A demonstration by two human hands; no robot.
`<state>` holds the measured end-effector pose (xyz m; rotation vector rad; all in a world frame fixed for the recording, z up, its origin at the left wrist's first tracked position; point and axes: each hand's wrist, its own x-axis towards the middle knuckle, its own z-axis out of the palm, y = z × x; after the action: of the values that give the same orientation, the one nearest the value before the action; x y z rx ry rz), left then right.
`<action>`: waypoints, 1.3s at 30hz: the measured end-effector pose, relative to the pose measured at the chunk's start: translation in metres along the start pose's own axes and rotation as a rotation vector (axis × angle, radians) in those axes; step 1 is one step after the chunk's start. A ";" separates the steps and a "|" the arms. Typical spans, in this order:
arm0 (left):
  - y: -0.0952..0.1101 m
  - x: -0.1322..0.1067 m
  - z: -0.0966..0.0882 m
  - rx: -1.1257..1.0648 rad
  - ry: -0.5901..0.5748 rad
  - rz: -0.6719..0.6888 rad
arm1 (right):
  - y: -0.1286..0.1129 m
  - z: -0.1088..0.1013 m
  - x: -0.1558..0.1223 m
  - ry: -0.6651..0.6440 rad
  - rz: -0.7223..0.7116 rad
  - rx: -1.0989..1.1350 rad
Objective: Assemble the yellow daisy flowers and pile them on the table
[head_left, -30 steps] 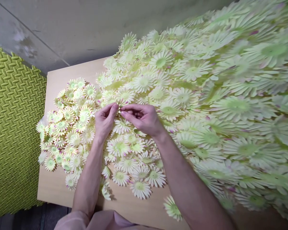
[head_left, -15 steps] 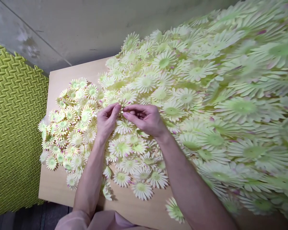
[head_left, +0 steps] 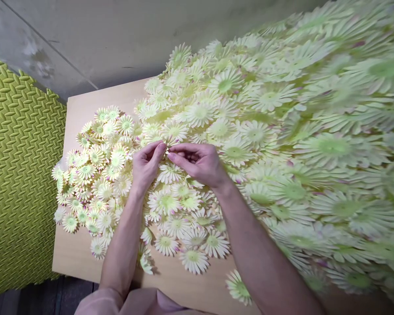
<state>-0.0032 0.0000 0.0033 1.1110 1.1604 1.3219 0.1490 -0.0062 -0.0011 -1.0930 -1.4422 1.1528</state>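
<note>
— What are the hands doing?
— The left hand and right hand are meeting fingertip to fingertip, both pinching one flower.
— Where is that flower sitting?
— It is being held just above the loose flowers spread on the board, and the fingers are mostly hiding it.
— And around them?
— A pile is rising on the right. A mat is lying left of the board.

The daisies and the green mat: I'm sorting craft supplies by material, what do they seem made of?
Daisies: likely fabric or thin plastic, matte; flat, identical die-cut petals, printed green centres. The left hand and right hand pinch one. Green mat: probably foam, matte; embossed herringbone texture and interlocking toothed edge.
</note>
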 end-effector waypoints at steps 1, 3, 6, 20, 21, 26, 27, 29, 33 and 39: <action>0.000 0.000 0.000 -0.002 0.000 0.001 | 0.000 0.000 0.000 -0.003 -0.001 -0.002; 0.000 0.000 0.000 -0.004 -0.002 0.001 | -0.001 0.000 0.000 -0.002 -0.002 -0.006; -0.002 0.000 0.000 -0.003 -0.002 0.000 | -0.003 0.000 0.000 0.009 -0.004 -0.006; -0.002 -0.001 0.000 -0.011 -0.018 -0.002 | -0.001 0.000 0.001 0.016 -0.030 -0.020; -0.002 -0.001 0.000 -0.013 -0.017 -0.001 | -0.001 0.000 0.001 0.015 -0.031 -0.024; -0.002 -0.001 0.000 -0.019 -0.017 -0.003 | 0.000 0.000 0.000 0.012 -0.029 -0.031; -0.002 -0.001 0.000 -0.021 -0.016 -0.005 | 0.000 0.000 0.000 0.012 -0.027 -0.033; -0.001 -0.001 0.000 -0.021 -0.012 -0.010 | -0.001 0.000 0.000 0.016 -0.020 -0.034; -0.001 -0.001 0.001 -0.015 -0.005 -0.007 | -0.004 0.001 0.000 0.026 -0.004 -0.023; 0.000 -0.002 0.000 0.002 -0.020 -0.005 | -0.005 0.000 0.001 0.028 0.024 0.028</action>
<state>-0.0031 -0.0024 0.0033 1.1196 1.1496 1.3034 0.1488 -0.0061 0.0043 -1.1047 -1.3911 1.1672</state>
